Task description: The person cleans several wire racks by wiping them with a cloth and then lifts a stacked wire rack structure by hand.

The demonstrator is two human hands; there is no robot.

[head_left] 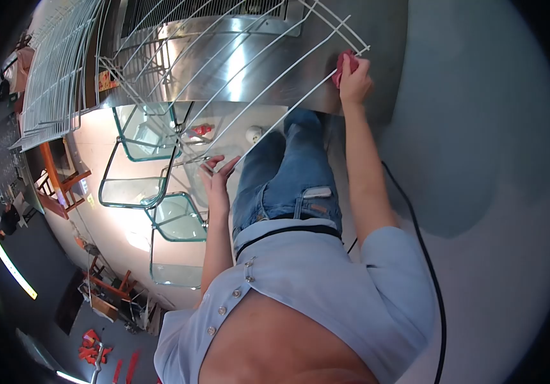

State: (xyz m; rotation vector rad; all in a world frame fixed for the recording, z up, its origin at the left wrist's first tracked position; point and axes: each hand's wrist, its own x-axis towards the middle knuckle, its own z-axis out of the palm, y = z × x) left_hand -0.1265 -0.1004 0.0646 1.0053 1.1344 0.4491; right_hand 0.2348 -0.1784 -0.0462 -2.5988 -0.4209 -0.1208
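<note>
A white wire rack (pixel 265 96) is tilted across the upper middle, above a stainless steel surface (pixel 249 64). My left hand (pixel 217 179) is at the rack's lower edge, fingers bent around the wire there; the exact contact is hard to see. My right hand (pixel 357 82) grips a crumpled red cloth (pixel 345 67) against the outer wire, close to the rack's right corner. The cloth hides the wire under it.
Many similar wire racks (pixel 63 77) stand close together at the upper left. Below the steel surface are chairs with green frames (pixel 179 214). A wooden chair (pixel 57 173) stands farther left. A black cable (pixel 422 249) runs down on my right.
</note>
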